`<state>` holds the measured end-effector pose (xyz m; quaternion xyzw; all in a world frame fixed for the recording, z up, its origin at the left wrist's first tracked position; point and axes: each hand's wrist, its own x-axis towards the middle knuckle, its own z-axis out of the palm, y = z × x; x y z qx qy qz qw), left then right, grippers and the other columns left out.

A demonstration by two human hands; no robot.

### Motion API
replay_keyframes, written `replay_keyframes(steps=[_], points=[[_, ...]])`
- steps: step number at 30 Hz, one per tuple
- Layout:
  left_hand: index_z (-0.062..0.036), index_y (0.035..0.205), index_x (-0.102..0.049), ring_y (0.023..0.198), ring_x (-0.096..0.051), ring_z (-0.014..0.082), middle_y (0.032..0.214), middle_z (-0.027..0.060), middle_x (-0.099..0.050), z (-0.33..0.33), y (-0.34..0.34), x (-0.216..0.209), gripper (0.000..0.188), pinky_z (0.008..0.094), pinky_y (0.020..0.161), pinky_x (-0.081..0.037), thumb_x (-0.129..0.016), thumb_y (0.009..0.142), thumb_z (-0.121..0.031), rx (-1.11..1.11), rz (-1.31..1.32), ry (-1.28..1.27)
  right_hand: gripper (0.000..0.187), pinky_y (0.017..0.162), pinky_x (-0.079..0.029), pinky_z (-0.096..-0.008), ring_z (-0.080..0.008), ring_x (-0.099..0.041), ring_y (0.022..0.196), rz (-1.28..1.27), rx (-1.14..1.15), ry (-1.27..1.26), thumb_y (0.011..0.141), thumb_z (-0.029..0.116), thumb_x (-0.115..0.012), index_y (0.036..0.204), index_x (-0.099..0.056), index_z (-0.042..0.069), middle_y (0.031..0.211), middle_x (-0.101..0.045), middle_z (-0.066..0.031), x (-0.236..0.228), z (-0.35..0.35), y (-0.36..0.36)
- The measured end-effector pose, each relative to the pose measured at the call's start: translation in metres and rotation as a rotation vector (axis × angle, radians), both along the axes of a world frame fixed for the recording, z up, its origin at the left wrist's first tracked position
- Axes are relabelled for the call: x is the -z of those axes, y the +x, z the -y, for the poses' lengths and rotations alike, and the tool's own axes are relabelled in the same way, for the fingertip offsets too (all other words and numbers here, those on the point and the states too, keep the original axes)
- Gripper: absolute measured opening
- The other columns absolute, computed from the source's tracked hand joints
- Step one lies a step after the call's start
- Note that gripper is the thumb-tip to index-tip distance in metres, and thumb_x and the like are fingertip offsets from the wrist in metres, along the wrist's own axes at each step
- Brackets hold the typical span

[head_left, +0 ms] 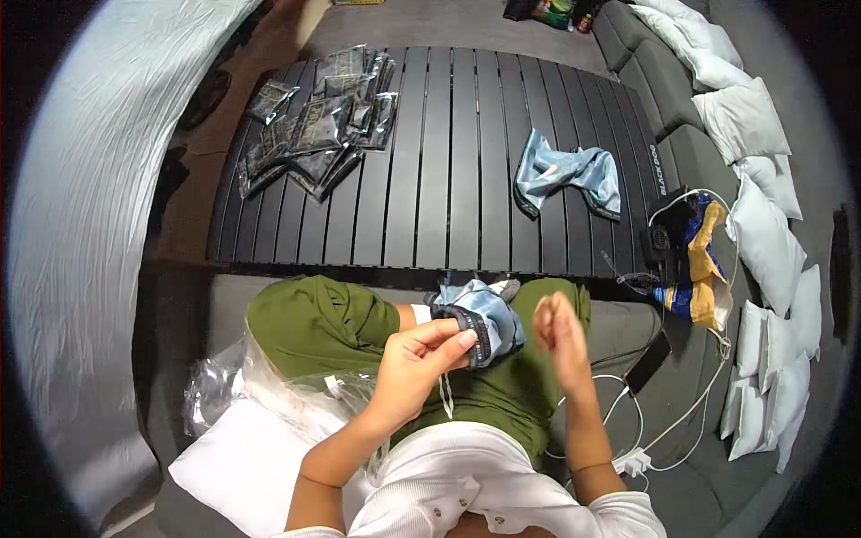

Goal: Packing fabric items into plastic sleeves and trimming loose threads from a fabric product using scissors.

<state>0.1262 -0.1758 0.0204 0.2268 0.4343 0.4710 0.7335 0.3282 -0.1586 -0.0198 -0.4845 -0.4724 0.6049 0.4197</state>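
My left hand (421,361) pinches the black stretchy edge of a light-blue cloth garment (491,321) between thumb and fingers. The garment is bunched up over my lap, so its full shape is hidden. My right hand (560,334) is raised just to the right of the cloth, apart from it. Its fingers are curled together; whether something small is between them I cannot make out. A second light-blue cloth garment (560,175) with dark edges lies crumpled on the right part of the black slatted table (435,179).
Several flat black packets (321,124) in clear wrap are piled on the table's left. Beside me lie clear plastic bags (215,386) and a white pillow (256,466). To the right are a phone (647,361), white cables, a blue-and-yellow bag (704,269) and several pale cushions (767,238).
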Motion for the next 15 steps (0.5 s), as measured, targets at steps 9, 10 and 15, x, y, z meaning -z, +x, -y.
replay_keyframes(steps=[9,10,15], points=[[0.0007,0.095,-0.062,0.071,-0.053,0.0036,0.082,-0.0004,-0.060,0.003,-0.006,-0.002,0.020,0.0173,0.062,-0.045,-0.059,0.084,-0.016,0.022,-0.045,0.012,0.039,0.044,-0.032,-0.0270,-0.0154,-0.042,0.044,0.573,-0.088,0.622,0.073,0.038,-0.065,0.074,-0.050,0.003,0.053,-0.042,-0.0039,-0.023,0.006,-0.017],[0.0007,0.095,-0.062,0.071,-0.053,0.0036,0.082,-0.0004,-0.060,0.004,-0.007,-0.002,0.020,0.0173,0.062,-0.045,-0.059,0.084,-0.016,0.020,-0.044,0.012,0.036,0.044,-0.032,-0.0270,-0.0171,-0.042,0.044,0.586,-0.104,0.637,0.070,0.034,-0.068,0.072,-0.050,0.003,0.053,-0.043,-0.0042,-0.025,0.006,-0.016],[0.0014,0.097,-0.062,0.071,-0.053,0.0035,0.082,0.0000,-0.060,0.005,-0.010,0.000,0.022,0.0176,0.063,-0.046,-0.058,0.084,-0.016,0.031,-0.044,0.028,0.032,0.044,-0.033,-0.0276,-0.0193,-0.041,0.042,0.644,-0.149,0.652,0.066,0.029,-0.071,0.070,-0.051,0.004,0.051,-0.042,-0.0039,-0.031,0.004,-0.017]])
